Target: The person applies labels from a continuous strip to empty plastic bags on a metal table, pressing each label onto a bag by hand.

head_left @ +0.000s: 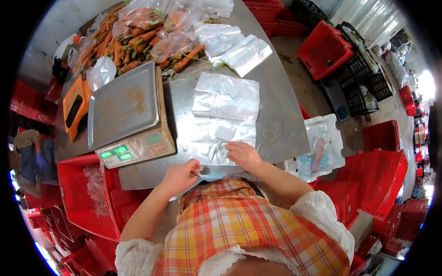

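My left hand (183, 174) is closed at the table's front edge, its fingers pinched on a light blue sheet (188, 186) that hangs down by the apron. My right hand (244, 156) lies with its fingers spread on the near stack of clear plastic bags (212, 138), beside a printed label. Another stack of clear bags (225, 95) lies just behind it. To the left stands a weighing scale (124, 103) with a bare metal tray and green lit digits. A thin yellowish loop (268, 135) lies right of the bags.
Carrots (131, 43), partly under clear bags, are heaped at the table's back left. More bags (246, 54) lie behind the stacks. An orange device (76, 108) stands left of the scale. Red crates (83, 193) and a white tray (338, 138) flank the table. A person (32, 156) is at far left.
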Available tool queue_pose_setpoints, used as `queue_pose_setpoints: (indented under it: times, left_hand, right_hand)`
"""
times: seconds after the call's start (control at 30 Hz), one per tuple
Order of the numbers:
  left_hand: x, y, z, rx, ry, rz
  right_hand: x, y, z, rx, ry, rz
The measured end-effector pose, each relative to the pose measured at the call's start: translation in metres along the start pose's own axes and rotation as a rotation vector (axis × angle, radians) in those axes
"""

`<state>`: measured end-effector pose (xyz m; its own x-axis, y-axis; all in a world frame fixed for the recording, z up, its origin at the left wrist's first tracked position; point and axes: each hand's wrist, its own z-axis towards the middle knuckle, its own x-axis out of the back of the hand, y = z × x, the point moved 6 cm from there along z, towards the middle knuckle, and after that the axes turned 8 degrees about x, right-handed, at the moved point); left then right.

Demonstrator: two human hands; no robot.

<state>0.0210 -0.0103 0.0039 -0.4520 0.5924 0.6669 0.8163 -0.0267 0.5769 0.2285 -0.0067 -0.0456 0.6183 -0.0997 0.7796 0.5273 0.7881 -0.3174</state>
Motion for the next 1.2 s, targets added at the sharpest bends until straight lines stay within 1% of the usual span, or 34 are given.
queue_pose_setpoints:
  times: [0.03,0.07,0.1,0.13,0.2,0.23,0.27,0.3,0.33,0.37,0.43,0.47,0.53,0.6,0.67,0.7,0.77,0.83,0.87,0.93,0.97,1.03,1.07,1.13,1.17,1.2]
  left_hand:
    - [0.002,0.009,-0.003,-0.083,0.071,0.003]
    - [0.001,0.010,-0.003,-0.081,0.075,0.002]
    - [0.000,0.020,-0.006,-0.243,0.108,0.132]
    - [-0.002,0.030,-0.010,-0.405,0.140,0.264]
    - [0.000,0.037,-0.010,-0.443,0.133,0.247]
    - [0.000,0.042,-0.009,-0.484,0.119,0.232]
    - [0.000,0.045,-0.006,-0.489,0.124,0.236]
    - [0.001,0.045,0.001,-0.441,0.159,0.184]
    - [0.001,0.045,0.009,-0.393,0.190,0.130]
    - [-0.003,0.049,0.017,-0.399,0.190,0.133]
    - [-0.001,0.029,0.046,-0.003,0.235,-0.257]
    - [-0.005,0.022,0.061,-0.004,0.236,-0.255]
    - [-0.017,-0.004,0.093,0.113,0.243,-0.294]
    - [-0.028,-0.017,0.108,0.146,0.251,-0.306]
    - [-0.030,-0.019,0.114,0.169,0.254,-0.320]
    - [-0.029,-0.018,0.116,0.173,0.246,-0.304]
    - [-0.029,-0.014,0.115,0.181,0.236,-0.290]
    - [-0.020,0.000,0.106,0.079,0.249,-0.450]
    - [-0.016,0.004,0.100,0.080,0.242,-0.445]
    - [-0.012,0.009,0.087,0.062,0.177,-0.275]
    - [-0.016,0.002,0.086,0.061,0.170,-0.273]
    - [-0.027,-0.018,0.089,0.094,0.137,-0.188]
    - [-0.030,-0.023,0.091,0.096,0.138,-0.188]
    - [-0.040,-0.026,0.089,0.096,-0.040,-0.522]
    - [-0.040,-0.027,0.088,0.101,-0.040,-0.523]
    - [-0.042,-0.021,0.087,0.126,-0.132,-0.630]
  right_hand:
    - [0.000,0.000,0.001,0.003,-0.001,0.002]
    - [0.000,0.004,0.001,-0.045,-0.011,0.072]
    - [0.003,0.007,0.004,-0.092,-0.022,0.140]
    - [0.007,0.006,0.009,-0.086,-0.023,0.140]
    - [0.001,0.029,0.006,-0.574,-0.218,0.397]
    - [0.010,0.033,0.015,-0.568,-0.214,0.392]
    - [0.011,0.043,0.019,-0.688,-0.317,0.503]
    - [0.011,0.055,0.021,-0.807,-0.418,0.612]
    - [0.027,0.077,0.024,-0.869,-0.247,0.542]
    - [0.044,0.095,0.025,-0.927,-0.077,0.471]
    - [0.109,0.099,0.036,-0.971,0.669,0.257]
    - [0.118,0.094,0.039,-0.970,0.671,0.257]
    - [0.148,0.064,0.045,-0.520,0.849,0.056]
    - [0.105,0.047,0.037,-0.659,0.439,0.366]
    - [0.049,0.030,0.017,-0.799,-0.042,0.464]
    - [0.028,0.021,0.007,-0.673,-0.054,0.430]
    - [0.012,0.009,-0.001,-0.645,-0.035,0.536]
    - [0.016,0.012,-0.004,-0.766,0.055,0.566]
    - [0.016,0.014,-0.005,-0.773,0.060,0.568]
    - [0.016,0.021,-0.007,-0.783,0.031,0.525]
    - [0.013,0.023,-0.013,-0.790,0.033,0.525]
    - [0.009,0.018,-0.010,-0.533,-0.106,0.252]
    - [0.008,0.018,-0.010,-0.532,-0.106,0.253]
    - [0.010,0.013,-0.008,-0.510,-0.099,0.174]
    - [0.009,0.012,-0.008,-0.510,-0.102,0.178]
    - [0.010,0.012,-0.007,-0.509,-0.092,0.174]
